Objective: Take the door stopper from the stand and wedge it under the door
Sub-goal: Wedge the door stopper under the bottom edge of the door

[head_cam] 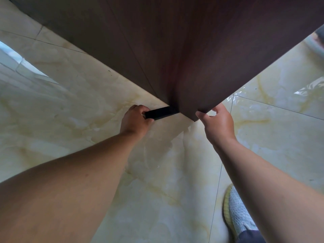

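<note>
A black door stopper [160, 112] lies low on the floor, its thin end tucked under the bottom corner of the dark brown wooden door [184, 50]. My left hand [135, 120] grips the stopper's thick outer end. My right hand [218, 122] clasps the door's bottom edge at the corner, thumb on the near face and fingers wrapped behind it. The stand is out of view.
Glossy cream marble floor tiles [87, 106] spread all around. My right foot in a grey knit shoe [237, 213] stands at the lower right. Another grey shoe [317, 42] shows past the door at the upper right edge.
</note>
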